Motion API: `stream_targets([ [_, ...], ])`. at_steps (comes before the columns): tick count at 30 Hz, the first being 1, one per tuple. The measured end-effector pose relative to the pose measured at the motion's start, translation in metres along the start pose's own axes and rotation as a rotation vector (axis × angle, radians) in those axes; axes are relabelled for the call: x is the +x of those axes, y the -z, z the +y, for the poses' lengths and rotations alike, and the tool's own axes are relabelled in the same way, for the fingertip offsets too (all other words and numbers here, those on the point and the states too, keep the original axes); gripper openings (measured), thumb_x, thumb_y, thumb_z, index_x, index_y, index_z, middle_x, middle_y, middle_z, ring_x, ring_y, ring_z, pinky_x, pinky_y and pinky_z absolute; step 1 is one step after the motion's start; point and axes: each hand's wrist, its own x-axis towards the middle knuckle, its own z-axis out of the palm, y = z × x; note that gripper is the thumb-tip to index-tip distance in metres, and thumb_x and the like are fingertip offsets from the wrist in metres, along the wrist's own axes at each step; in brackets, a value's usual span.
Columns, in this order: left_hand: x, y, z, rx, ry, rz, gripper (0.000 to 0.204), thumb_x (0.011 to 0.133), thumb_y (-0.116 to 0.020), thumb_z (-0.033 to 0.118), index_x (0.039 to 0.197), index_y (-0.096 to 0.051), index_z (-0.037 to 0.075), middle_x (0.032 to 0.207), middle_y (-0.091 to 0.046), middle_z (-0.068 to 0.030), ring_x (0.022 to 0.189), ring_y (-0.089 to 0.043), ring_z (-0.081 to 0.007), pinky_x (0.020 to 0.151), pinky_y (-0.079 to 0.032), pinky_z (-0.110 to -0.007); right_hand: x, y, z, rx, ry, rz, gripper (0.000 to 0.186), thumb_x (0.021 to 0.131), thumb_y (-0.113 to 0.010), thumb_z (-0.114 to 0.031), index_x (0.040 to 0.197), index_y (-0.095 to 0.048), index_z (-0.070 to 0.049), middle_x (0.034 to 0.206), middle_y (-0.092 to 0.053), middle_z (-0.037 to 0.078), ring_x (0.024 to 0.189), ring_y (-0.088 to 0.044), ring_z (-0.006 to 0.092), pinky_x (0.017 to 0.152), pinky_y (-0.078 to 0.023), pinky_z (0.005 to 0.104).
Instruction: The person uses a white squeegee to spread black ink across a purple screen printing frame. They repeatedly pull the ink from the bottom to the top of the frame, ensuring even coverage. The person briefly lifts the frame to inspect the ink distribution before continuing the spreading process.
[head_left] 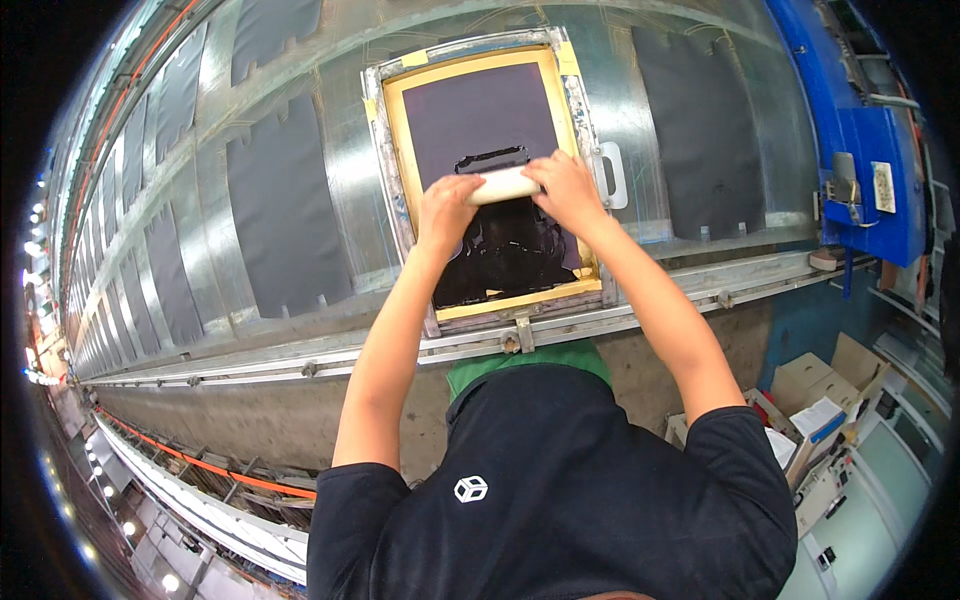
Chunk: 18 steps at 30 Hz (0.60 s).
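Both of my hands grip a squeegee point(503, 186) with a thick, pale, rounded handle. My left hand point(447, 210) is closed round its left end, and my right hand point(568, 190) round its right end. The squeegee lies crosswise over a screen printing frame point(383, 165), whose inner border is yellow point(398, 120). Glossy black ink point(515, 250) covers the near part of the mesh, and a wet dark strip shows just beyond the handle. Farther off, the mesh point(480, 105) looks matte dark grey. My hands and the handle hide the squeegee's blade.
Dark fabric panels point(285, 205) lie in rows on the long shiny table point(620, 80), with another panel point(700, 130) right of the frame. A white handle point(613, 175) juts from the frame's right side. A metal rail point(680, 290) runs along the near edge. Blue machinery point(870, 225) stands right.
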Motion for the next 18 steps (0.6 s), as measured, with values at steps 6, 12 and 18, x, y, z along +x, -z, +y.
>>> stream_targets([
  [6,-0.088,0.004,0.038,0.043,0.0,-0.079,0.039,0.069,-0.078,-0.001,0.107,-0.075,0.01,0.113,-0.076,-0.0062,0.107,-0.072,-0.0235,0.088,-0.054,-0.038,-0.087,-0.008,-0.037,0.128,-0.035,-0.052,0.048,0.068,-0.082,-0.006,0.115,-0.073,-0.009,0.119,-0.07,0.002,0.105,-0.059,0.0268,0.091,-0.047,0.0419],
  [12,-0.053,0.011,0.021,0.004,-0.032,-0.032,0.04,0.069,-0.074,-0.006,0.107,-0.077,0.008,0.111,-0.077,-0.0099,0.106,-0.072,-0.027,0.092,-0.054,-0.04,-0.05,-0.001,-0.023,0.115,0.034,0.035,0.045,0.071,-0.079,-0.005,0.116,-0.073,-0.008,0.12,-0.071,0.004,0.104,-0.06,0.0286,0.094,-0.048,0.0408],
  [18,0.032,0.012,-0.004,0.006,-0.007,-0.016,0.034,0.072,-0.076,0.0,0.105,-0.079,0.008,0.105,-0.077,-0.0129,0.1,-0.073,-0.0311,0.091,-0.055,-0.043,0.025,0.003,0.013,0.115,0.041,0.118,0.04,0.07,-0.08,-0.007,0.109,-0.075,-0.007,0.114,-0.073,0.006,0.101,-0.061,0.0304,0.092,-0.05,0.0427],
])
